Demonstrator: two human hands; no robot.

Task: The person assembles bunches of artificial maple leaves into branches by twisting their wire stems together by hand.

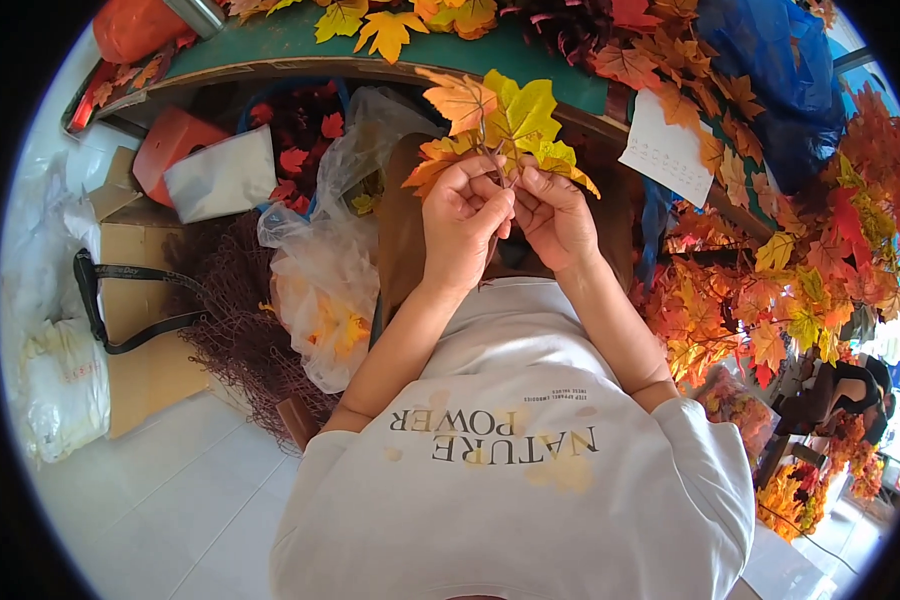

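Where the left hand (462,222) meets the right hand (562,218), their fingers (494,210) pinch a yellow-and-orange artificial maple-leaf spray (523,112) by its stems, though the exact contact is hard to see; leaves fan beyond them toward the green bench's (270,52) front edge, with open room between the forearms (407,332).
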